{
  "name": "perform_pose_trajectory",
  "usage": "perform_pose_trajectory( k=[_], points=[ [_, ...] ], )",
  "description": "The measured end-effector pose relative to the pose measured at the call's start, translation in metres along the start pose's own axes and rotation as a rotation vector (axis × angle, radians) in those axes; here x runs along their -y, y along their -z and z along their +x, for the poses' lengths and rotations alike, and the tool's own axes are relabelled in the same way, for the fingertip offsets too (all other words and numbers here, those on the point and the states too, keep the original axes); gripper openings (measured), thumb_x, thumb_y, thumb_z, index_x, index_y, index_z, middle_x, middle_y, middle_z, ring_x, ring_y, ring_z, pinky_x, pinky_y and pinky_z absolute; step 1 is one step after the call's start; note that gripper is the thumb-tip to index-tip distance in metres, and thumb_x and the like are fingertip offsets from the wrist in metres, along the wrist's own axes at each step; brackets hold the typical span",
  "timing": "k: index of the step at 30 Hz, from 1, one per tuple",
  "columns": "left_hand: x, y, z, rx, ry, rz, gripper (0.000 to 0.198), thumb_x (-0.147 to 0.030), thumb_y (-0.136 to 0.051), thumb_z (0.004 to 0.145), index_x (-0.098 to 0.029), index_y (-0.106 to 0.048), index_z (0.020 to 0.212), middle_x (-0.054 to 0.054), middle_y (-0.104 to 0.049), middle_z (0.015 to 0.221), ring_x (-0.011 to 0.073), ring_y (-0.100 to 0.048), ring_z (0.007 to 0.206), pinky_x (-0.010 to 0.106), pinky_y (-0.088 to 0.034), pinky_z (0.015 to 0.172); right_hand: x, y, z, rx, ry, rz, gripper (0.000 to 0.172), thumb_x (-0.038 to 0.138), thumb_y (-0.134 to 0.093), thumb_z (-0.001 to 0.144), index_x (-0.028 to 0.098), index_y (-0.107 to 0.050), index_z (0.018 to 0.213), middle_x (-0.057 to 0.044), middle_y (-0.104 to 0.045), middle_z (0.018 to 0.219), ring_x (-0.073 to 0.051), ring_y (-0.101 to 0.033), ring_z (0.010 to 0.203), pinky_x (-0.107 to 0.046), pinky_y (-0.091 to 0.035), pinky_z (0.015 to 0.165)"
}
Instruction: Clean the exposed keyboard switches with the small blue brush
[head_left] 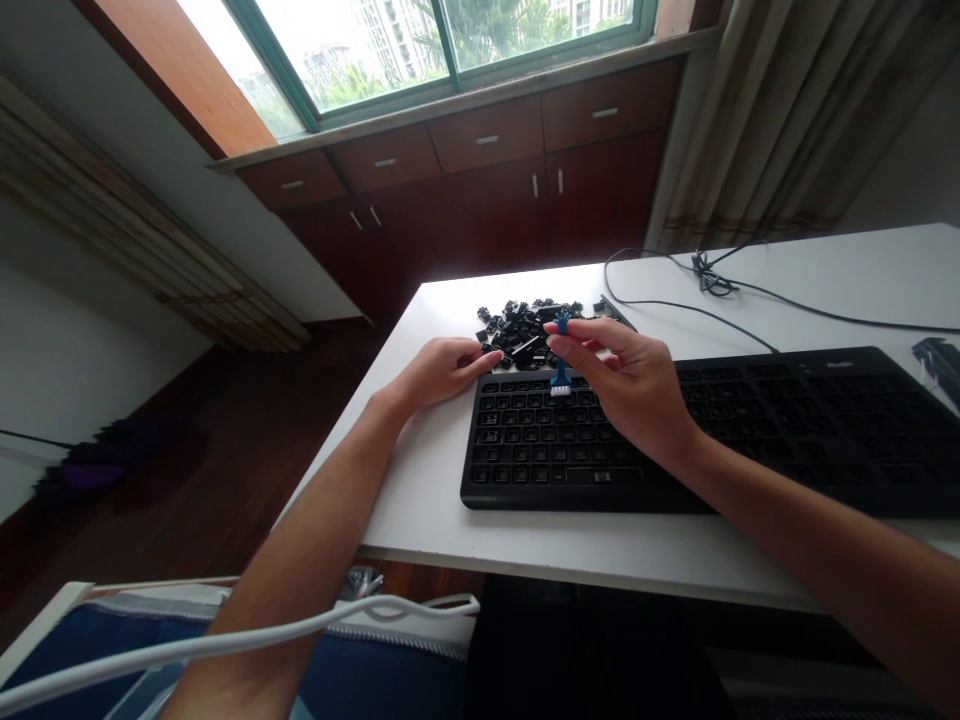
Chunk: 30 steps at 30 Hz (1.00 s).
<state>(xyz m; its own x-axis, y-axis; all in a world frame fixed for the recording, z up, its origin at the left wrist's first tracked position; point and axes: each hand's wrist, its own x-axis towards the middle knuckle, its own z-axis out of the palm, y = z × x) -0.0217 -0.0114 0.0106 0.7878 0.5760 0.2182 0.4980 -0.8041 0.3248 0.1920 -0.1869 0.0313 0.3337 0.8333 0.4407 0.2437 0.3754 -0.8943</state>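
Observation:
A black keyboard [750, 440] with its keycaps removed lies on the white table [427, 480]. My right hand [626, 385] pinches a small blue brush [560, 368] upright, bristles down on the keyboard's top left rows. My left hand [442, 370] rests on the table at the keyboard's top left corner, fingers curled, fingertips touching the keyboard's edge. A pile of loose black keycaps [525, 325] lies just beyond both hands.
A black cable [697, 290] loops across the table behind the keyboard. A dark object [941, 360] sits at the right edge. Brown cabinets [487, 190] stand under the window. A white cord [247, 640] crosses near my lap.

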Motion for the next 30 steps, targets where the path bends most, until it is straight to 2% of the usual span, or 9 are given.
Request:
perform_pose_trajectory(
  k=[6,17,27,30],
  points=[
    [-0.0022,0.0010,-0.0002,-0.016,-0.019,-0.015,0.054,-0.053,-0.053,0.097,-0.018,-0.040,0.058,-0.004,-0.036,0.055,0.0093,-0.030,0.054,0.026,-0.026,0.054,0.0008,-0.0007,-0.0006,0.016,-0.012,0.016,0.026,0.041,-0.072,0.088,0.025,-0.078,0.107,-0.004,-0.076,0.106,-0.017,-0.067,0.082,-0.033,-0.055,0.065],
    [-0.0027,0.0010,-0.0001,-0.018,-0.020,-0.014,0.054,-0.053,-0.052,0.097,-0.018,-0.040,0.058,-0.004,-0.035,0.055,0.0093,-0.030,0.054,0.026,-0.027,0.054,0.0024,-0.0014,-0.0015,0.024,-0.025,0.002,0.026,0.041,-0.072,0.088,0.025,-0.078,0.107,-0.004,-0.077,0.107,-0.013,-0.062,0.073,-0.029,-0.050,0.058],
    [-0.0024,0.0011,-0.0003,-0.010,-0.007,-0.013,0.053,-0.053,-0.053,0.097,-0.018,-0.040,0.058,-0.004,-0.036,0.055,0.0094,-0.029,0.054,0.027,-0.026,0.054,-0.0008,-0.0008,0.0009,0.010,-0.048,0.025,0.026,0.040,-0.073,0.087,0.025,-0.078,0.107,-0.003,-0.077,0.108,-0.015,-0.066,0.081,-0.034,-0.057,0.074],
    [-0.0027,0.0011,-0.0003,-0.023,-0.016,-0.012,0.053,-0.052,-0.053,0.097,-0.018,-0.040,0.058,-0.004,-0.036,0.055,0.0094,-0.029,0.054,0.027,-0.026,0.053,-0.0012,-0.0008,0.0004,0.017,-0.059,0.026,0.027,0.041,-0.073,0.087,0.026,-0.078,0.109,-0.003,-0.077,0.108,-0.016,-0.067,0.081,-0.034,-0.057,0.072]
  ],
)
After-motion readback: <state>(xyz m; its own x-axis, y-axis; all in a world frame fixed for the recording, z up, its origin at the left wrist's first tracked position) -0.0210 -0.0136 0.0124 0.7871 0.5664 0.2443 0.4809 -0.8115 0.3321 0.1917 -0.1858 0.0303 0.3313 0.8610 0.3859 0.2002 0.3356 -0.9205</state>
